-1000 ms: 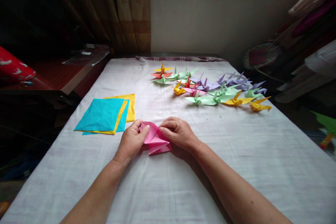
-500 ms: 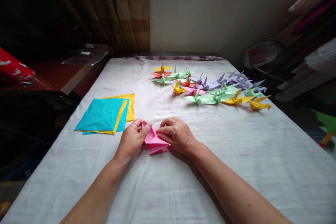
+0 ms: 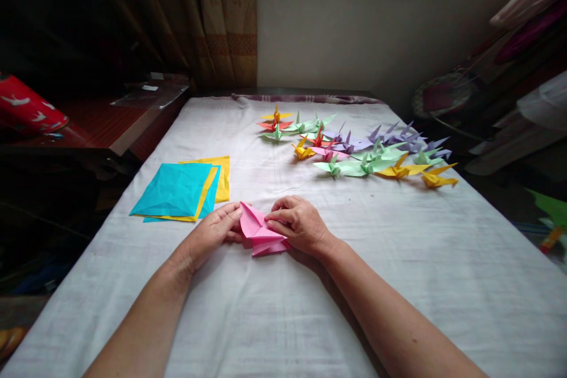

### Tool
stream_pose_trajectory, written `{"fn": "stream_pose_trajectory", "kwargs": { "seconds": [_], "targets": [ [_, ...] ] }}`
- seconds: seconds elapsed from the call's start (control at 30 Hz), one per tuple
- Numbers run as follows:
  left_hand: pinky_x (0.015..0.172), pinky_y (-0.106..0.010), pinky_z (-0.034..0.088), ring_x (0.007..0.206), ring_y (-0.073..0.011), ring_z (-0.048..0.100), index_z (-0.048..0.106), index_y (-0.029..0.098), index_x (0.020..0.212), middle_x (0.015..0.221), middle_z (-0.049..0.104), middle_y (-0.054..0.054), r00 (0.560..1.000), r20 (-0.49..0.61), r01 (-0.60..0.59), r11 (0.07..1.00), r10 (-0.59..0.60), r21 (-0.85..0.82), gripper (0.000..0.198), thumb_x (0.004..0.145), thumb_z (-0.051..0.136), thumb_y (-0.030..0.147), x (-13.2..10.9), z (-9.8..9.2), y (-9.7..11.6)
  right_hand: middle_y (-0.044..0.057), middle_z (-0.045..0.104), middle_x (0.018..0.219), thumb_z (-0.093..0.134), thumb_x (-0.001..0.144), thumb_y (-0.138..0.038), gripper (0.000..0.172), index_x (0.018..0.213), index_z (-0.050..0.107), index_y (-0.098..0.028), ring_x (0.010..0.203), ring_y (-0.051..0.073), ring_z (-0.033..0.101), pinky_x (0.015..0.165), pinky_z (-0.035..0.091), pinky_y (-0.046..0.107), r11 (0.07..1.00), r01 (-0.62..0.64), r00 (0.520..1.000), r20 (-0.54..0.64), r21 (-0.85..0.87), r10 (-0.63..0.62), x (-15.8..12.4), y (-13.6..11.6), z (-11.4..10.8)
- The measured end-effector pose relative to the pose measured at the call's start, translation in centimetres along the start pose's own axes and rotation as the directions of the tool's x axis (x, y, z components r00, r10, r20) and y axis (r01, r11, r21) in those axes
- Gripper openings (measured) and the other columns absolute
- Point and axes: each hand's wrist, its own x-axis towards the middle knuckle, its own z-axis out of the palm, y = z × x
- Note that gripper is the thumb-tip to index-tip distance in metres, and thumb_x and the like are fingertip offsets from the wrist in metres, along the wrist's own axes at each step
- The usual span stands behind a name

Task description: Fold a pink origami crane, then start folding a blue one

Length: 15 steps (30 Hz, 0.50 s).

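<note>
Paper (image 3: 261, 239): 1 pink piece, partly folded, between the 2 hands, touching both.
Right hand (image 3: 299, 224): thumb and forefinger pinched together on the paper's right part, apparently to control a fold.
Left hand (image 3: 215, 227): against the paper's left edge, probably steadying it; whether clamped, cannot tell.
Sheets (image 3: 172, 189): blue and yellow, overlapping, just beyond the left hand, presumably for easy reach.
Birds (image 3: 365, 165): folded paper, beyond the right hand, likely grouped to leave working room.

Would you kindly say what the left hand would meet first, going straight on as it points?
The left hand would first meet the pink folded paper, then probably the right hand, though depth is unclear.
</note>
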Motion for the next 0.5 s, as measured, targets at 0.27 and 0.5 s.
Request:
{"fn": "stream_pose_trajectory", "kwargs": {
  "seconds": [0.27,0.5],
  "targets": [
    [0.063,-0.024,0.053,0.07,-0.0148,0.064,0.07,0.018,0.102,0.092,0.07,-0.006,0.993,0.107,0.046,0.998,-0.042,-0.034,0.043,0.065,0.08,0.039,-0.5,-0.7,0.3,0.004,0.069,0.087,0.072,0.085,-0.036,0.014,0.085,0.079,-0.023,0.082,0.017,0.061,0.075,0.044,0.029,0.986,-0.166,0.986,0.001,0.017,0.166,0.7,-1.3,-0.2],
    [0.056,-0.023,0.051,0.072,-0.0165,0.064,0.069,0.019,0.103,0.099,0.071,-0.007,0.998,0.053,0.016,0.999,-0.018,0.038,0.046,0.063,0.081,0.039,-0.1,-0.4,-0.1,0.005,0.068,0.093,0.08,0.075,-0.038,0.02,0.089,0.078,-0.023,0.086,0.019,0.061,0.081,0.044,0.032,0.987,-0.161,0.986,0.04,-0.009,0.162,0.6,-1.7,-0.7]
  ]
}}
